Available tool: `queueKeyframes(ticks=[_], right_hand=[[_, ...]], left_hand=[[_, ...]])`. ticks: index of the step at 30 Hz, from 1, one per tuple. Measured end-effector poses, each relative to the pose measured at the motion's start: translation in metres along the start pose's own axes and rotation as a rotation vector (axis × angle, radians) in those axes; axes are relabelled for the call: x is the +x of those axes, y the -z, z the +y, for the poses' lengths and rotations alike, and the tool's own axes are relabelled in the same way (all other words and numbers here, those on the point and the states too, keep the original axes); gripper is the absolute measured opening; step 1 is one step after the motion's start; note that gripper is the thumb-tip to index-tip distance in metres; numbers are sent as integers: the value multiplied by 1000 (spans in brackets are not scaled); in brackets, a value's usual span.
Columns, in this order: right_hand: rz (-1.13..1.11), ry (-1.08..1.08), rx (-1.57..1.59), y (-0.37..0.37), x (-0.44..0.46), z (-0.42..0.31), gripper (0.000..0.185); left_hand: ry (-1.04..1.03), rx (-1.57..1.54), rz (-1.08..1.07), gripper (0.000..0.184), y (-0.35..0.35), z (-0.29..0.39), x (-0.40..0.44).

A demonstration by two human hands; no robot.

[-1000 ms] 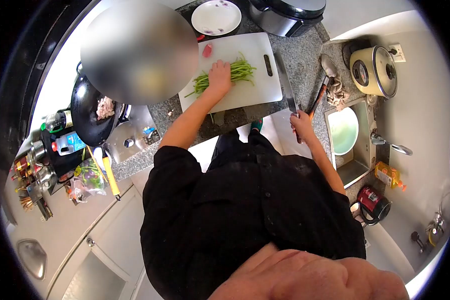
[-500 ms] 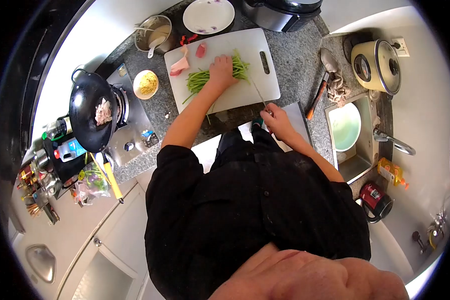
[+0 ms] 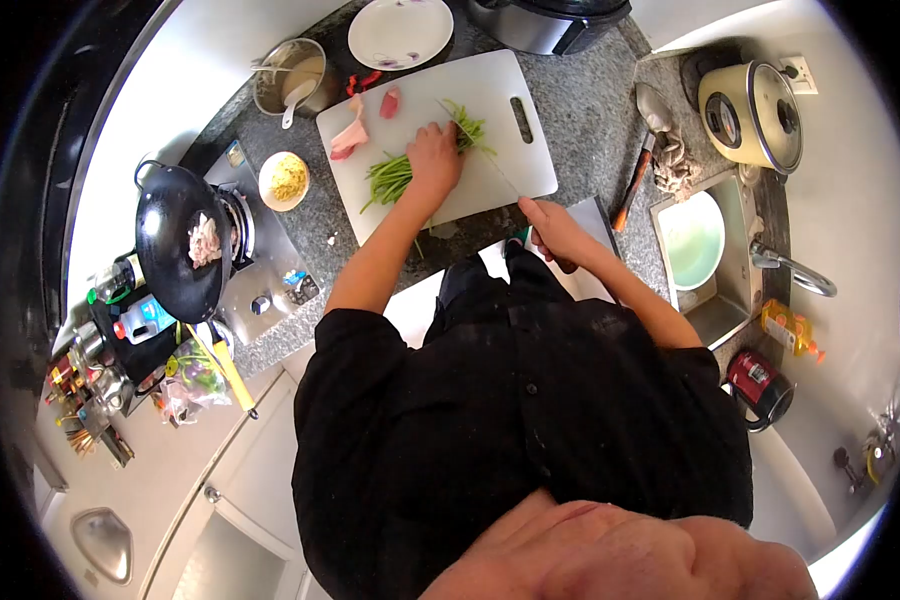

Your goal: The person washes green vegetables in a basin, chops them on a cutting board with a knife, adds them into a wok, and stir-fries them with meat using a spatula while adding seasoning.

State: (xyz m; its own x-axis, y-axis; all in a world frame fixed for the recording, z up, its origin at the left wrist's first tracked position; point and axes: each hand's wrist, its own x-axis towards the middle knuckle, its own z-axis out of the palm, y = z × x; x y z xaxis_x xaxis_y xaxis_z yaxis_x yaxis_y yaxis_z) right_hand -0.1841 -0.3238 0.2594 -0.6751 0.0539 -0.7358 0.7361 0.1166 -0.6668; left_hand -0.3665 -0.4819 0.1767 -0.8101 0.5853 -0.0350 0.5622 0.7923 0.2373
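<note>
green stalks point(image 3: 390, 180), slender and straight, are held by curled left fingers point(image 3: 436, 138) while right fingers point(image 3: 546, 226) clasp a thin-bladed knife point(image 3: 504, 178).

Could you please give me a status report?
Left hand holding green stalks on white board. Right hand gripping knife, blade across stalks. Meat pieces sharing board, clear of blade.

One cam, worn on the head, aimed fwd & steeply down. V. wide fisheye, dark curved borders L & R. Wearer's black shirt point(image 3: 520, 420) is closest, filling lower ctr. Farther off, upper ctr: L hand point(image 3: 436, 158) & R hand point(image 3: 558, 236) near the surface's point(image 3: 580, 110) front edge, w/ the cutting board point(image 3: 485, 85) seen from almost straight above. Wok point(image 3: 165, 225) at L, sink point(image 3: 715, 318) at R; edges near the rim bow.
</note>
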Motion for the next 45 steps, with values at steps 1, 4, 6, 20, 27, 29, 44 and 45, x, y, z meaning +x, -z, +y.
queueKeyframes(ticks=[1, 4, 6, 20, 27, 29, 44, 45], right_hand=[[1, -3, 2, 3, 1, -5, 60], [-40, -33, -37, 7, 8, -17, 63], [-41, -30, -41, 6, 24, -18, 64], [42, 116, 106, 1, 4, -15, 52], [-20, 108, 119, -19, -34, 0, 51], [-7, 90, 81, -23, -31, 5, 52], [-73, -7, 54, -29, 40, -1, 58], [-63, -1, 53, -30, 48, -3, 59]], left_hand=[[0, 19, 10, 42, 1, 2, -2], [-4, 34, 16, 41, 1, 3, -4], [-10, 28, 14, 41, -1, 5, -3], [-117, 24, 45, 80, 9, -12, -7], [-136, 99, 21, 79, 20, -24, -14], [-48, 56, -99, 67, 8, -24, -12], [-70, 142, 41, 55, -7, -19, -16], [-73, 146, 42, 55, -8, -20, -16]])
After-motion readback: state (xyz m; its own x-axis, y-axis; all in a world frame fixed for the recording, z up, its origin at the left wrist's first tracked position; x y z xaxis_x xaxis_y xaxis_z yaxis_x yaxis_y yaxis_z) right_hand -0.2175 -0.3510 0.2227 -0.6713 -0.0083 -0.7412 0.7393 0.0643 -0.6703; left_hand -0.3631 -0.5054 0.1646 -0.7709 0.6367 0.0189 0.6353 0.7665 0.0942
